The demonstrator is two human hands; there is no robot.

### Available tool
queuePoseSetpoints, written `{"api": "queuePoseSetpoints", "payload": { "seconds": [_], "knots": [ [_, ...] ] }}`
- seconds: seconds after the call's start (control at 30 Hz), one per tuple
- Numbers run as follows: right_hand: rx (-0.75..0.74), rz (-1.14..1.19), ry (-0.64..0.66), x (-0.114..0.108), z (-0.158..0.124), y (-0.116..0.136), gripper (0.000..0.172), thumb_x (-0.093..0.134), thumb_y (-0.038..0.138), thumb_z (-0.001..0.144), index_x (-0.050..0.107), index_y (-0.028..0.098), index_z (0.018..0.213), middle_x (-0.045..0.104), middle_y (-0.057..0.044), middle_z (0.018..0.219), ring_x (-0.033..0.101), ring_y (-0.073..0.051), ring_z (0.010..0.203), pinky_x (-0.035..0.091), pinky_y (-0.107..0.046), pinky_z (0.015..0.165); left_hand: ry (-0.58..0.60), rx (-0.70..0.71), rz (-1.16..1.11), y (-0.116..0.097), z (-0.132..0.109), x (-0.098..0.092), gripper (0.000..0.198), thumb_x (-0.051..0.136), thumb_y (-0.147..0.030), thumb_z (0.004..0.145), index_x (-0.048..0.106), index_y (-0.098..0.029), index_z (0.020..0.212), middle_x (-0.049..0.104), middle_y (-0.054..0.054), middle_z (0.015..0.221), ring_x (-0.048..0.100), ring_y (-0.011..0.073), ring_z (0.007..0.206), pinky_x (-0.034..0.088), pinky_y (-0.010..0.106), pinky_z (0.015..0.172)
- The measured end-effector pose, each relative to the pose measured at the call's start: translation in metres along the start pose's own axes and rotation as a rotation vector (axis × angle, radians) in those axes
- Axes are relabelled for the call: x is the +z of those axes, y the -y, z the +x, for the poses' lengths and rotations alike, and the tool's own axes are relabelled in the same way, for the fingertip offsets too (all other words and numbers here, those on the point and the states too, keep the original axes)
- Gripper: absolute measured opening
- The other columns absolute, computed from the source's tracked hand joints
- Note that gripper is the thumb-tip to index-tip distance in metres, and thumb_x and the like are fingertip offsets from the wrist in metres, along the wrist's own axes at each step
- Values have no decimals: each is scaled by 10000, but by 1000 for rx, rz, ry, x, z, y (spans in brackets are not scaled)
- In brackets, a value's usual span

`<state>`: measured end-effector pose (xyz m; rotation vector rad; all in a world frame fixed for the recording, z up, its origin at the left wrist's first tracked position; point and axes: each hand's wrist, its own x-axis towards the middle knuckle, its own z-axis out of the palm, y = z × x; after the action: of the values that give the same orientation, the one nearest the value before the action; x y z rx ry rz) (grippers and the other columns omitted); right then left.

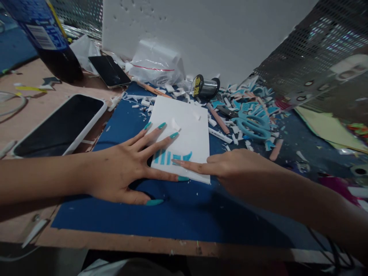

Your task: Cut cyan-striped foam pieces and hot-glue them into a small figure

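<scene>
A white foam sheet (186, 126) lies on a dark blue mat (178, 214). Several teal strips (169, 157) are stuck near its front edge. My left hand (123, 168) lies flat with fingers spread, its teal-nailed fingertips resting on the sheet's left side and front edge. My right hand (230, 168) comes in from the right, its index finger stretched out and pressing on the teal strips, the other fingers curled under. Neither hand holds anything.
A phone in a white case (61, 126) and a second phone (109, 71) lie at the left. A dark bottle (46, 38) stands at the back left. Light blue scissors (253, 124), a wire spool (205, 87), a pencil (151, 89) and foam scraps lie behind the sheet. A white board (201, 34) stands behind.
</scene>
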<state>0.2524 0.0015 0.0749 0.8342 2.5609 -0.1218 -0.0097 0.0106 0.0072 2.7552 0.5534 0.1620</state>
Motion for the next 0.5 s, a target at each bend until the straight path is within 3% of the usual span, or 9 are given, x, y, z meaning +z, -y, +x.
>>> {"api": "queuePoseSetpoints", "payload": {
  "seconds": [0.1,0.27,0.5],
  "knots": [
    [2,32,-16,2,-1,-2,809,410,-17,710,384,392,1408,619,0,608,493,-131,472,184,-222,450,20,-17,-8,0,1,-2,589,523,-621,805,384,-489,1362,-76,-69,1577,1,545,1362,94,760,1022],
    [-11,116,-31,6,-1,-6,794,371,-28,717,408,376,1399,612,-3,597,484,-125,486,209,-220,469,44,-10,-4,1,1,-3,589,490,-631,820,349,-497,1375,-126,-60,1570,-15,549,1358,99,771,1006],
    [-2,110,-26,12,-5,-11,840,359,-21,697,354,414,1416,625,0,605,494,-137,482,211,-225,467,28,-34,20,-2,1,-1,617,537,-605,808,332,-500,1381,-94,-48,1576,-11,494,1388,99,729,1043]
  ]
}}
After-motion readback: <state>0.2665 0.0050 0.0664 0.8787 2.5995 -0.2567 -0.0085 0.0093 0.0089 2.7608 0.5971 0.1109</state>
